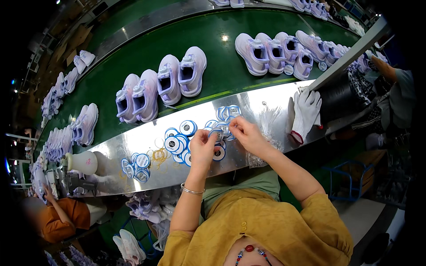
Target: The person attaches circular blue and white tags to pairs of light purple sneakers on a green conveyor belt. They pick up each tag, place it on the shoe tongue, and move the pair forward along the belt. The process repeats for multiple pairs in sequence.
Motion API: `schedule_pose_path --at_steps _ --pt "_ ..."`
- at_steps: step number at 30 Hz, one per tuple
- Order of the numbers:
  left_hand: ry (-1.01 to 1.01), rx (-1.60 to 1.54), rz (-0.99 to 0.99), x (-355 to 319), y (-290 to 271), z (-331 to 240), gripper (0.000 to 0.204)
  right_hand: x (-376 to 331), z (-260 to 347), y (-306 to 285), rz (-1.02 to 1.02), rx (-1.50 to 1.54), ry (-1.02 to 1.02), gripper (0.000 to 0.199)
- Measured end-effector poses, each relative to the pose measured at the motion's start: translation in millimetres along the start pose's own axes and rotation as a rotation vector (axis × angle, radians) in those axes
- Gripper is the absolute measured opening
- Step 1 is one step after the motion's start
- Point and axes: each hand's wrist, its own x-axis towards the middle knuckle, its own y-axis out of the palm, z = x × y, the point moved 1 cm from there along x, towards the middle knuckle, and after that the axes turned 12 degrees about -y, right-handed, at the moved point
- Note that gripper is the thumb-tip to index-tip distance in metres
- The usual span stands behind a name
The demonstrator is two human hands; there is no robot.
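My left hand (pixel 202 146) pinches a round tag (pixel 216 134), white with a blue rim, between thumb and fingers. Close by on the right, my right hand (pixel 249 136) has its thumb and forefinger pressed together; whatever is between them is too small to make out. Both hands are just above a metal bench (pixel 239 162). Beneath and around them lie loose piles of similar round tags (pixel 173 143), some showing a dark centre. A bundle of thin clear plastic strands (pixel 269 119) lies beyond my right hand, partly hidden by my forearm.
Yellow rubber bands (pixel 159 155) and a smaller tag pile (pixel 136 167) lie to the left, near a white spool (pixel 84 162). White gloves (pixel 306 111) rest at right. Lavender sneakers (pixel 169 80) stand on the green conveyor (pixel 217 53). A co-worker in orange (pixel 66 217) is at lower left.
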Motion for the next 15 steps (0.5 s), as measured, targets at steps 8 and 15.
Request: schedule_pose_path --at_steps 8,15 --pt "0.006 -0.282 0.020 -13.8 4.9 -13.8 0.010 -9.2 20.4 5.8 -0.039 0.007 -0.028 0.010" --pt "0.035 -0.434 0.097 -17.4 8.5 -12.8 0.011 -3.2 21.8 8.0 -0.094 -0.114 -0.080 0.009"
